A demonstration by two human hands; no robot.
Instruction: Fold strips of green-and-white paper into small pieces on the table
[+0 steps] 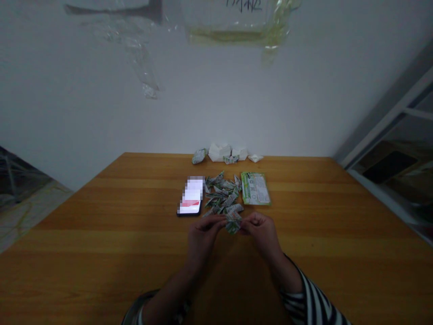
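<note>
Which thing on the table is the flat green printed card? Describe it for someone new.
On the wooden table, find the heap of small folded paper pieces just beyond the left hand and right hand. The green and white printed card lies immediately right of that heap. It stands out as one flat, unfolded rectangle beside the creased pieces.

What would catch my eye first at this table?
The left hand and right hand stand out over the wooden table, pinching a folded green-and-white paper piece between them. Beyond lies a heap of similar folded pieces, with a phone to its left and a green printed sheet to its right. White folded shapes sit at the far edge.
</note>
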